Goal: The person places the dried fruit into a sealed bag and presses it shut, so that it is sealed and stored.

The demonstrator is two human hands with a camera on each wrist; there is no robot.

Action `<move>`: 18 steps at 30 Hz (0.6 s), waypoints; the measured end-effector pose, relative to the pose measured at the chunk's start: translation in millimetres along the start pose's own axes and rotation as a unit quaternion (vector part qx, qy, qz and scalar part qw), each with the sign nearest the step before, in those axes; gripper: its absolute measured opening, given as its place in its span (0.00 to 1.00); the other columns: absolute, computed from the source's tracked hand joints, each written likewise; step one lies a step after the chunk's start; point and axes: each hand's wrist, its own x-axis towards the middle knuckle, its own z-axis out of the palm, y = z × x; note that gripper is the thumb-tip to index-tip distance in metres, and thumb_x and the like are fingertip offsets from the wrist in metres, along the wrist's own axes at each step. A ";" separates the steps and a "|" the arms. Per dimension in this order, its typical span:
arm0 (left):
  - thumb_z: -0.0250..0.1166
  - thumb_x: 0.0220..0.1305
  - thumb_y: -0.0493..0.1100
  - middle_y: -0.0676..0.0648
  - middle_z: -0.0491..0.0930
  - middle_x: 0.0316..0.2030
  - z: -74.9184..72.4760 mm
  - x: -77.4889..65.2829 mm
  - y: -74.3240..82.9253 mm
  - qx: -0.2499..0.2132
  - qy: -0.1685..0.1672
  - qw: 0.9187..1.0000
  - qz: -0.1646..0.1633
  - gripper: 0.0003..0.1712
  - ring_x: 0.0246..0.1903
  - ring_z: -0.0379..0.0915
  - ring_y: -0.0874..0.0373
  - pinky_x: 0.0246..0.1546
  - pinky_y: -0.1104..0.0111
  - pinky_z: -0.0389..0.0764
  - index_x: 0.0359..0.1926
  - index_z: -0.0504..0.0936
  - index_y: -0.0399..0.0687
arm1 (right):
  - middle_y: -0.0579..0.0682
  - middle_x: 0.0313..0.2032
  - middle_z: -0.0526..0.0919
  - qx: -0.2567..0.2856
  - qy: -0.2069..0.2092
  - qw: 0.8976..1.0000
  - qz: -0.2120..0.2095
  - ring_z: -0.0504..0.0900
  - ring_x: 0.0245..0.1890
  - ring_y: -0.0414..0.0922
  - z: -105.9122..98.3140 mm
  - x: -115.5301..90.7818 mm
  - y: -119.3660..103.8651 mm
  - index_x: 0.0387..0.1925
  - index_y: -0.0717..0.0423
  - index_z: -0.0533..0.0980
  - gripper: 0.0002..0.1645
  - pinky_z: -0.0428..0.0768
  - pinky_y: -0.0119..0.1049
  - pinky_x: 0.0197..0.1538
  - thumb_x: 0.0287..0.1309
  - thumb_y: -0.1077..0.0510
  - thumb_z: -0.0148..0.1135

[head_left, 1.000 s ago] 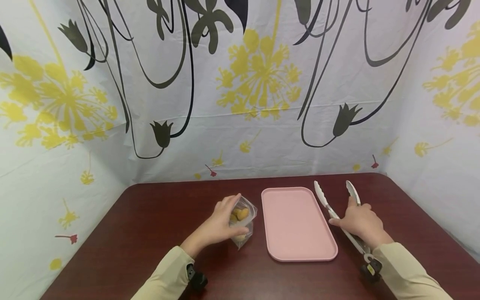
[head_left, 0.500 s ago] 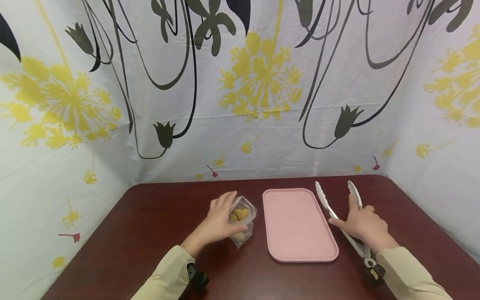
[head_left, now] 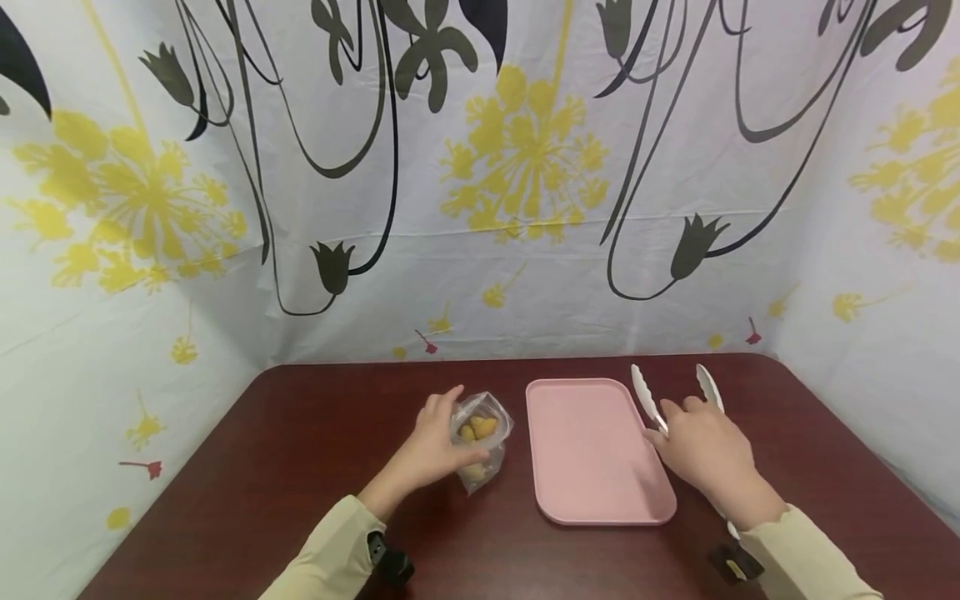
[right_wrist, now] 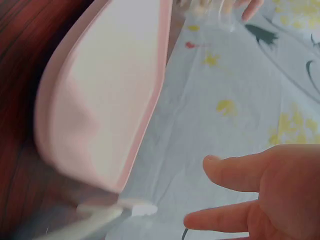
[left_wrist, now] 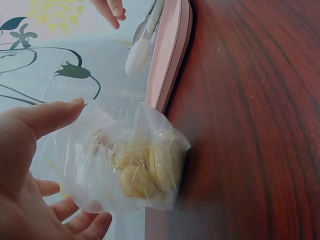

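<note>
A clear plastic bag (head_left: 480, 433) with several yellowish-brown pieces inside stands on the table left of a pink tray (head_left: 600, 454). My left hand (head_left: 431, 446) is beside the bag, fingers and thumb spread around its left side. In the left wrist view the bag (left_wrist: 135, 170) sits in front of the relaxed fingers, which do not close on it. Tongs with white tips (head_left: 642, 392) lie spread to the right of the tray. Above them hovers my right hand (head_left: 708, 450), hiding their middle. In the right wrist view its thumb and forefinger are extended, apart from the blurred tongs (right_wrist: 90, 220).
The dark red wooden table (head_left: 337, 417) has rounded far corners. A white cloth with flower prints (head_left: 525, 292) hangs behind the table and along both sides. A black camera is strapped at each wrist.
My right hand has moved left over the tongs, towards the tray, and its fingers have drawn back from the right arm. The left hand has shifted slightly left beside the bag.
</note>
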 end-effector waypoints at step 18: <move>0.75 0.49 0.45 0.48 0.73 0.61 -11.2 -11.4 -6.8 -0.020 -0.006 1.000 -0.004 0.47 0.53 0.59 0.50 0.47 0.56 0.74 0.68 0.63 0.46 | 0.56 0.42 0.86 0.041 -0.078 0.995 -0.041 0.83 0.42 0.57 8.1 9.2 -73.1 0.46 0.55 0.82 0.20 0.79 0.54 0.38 0.56 0.48 0.63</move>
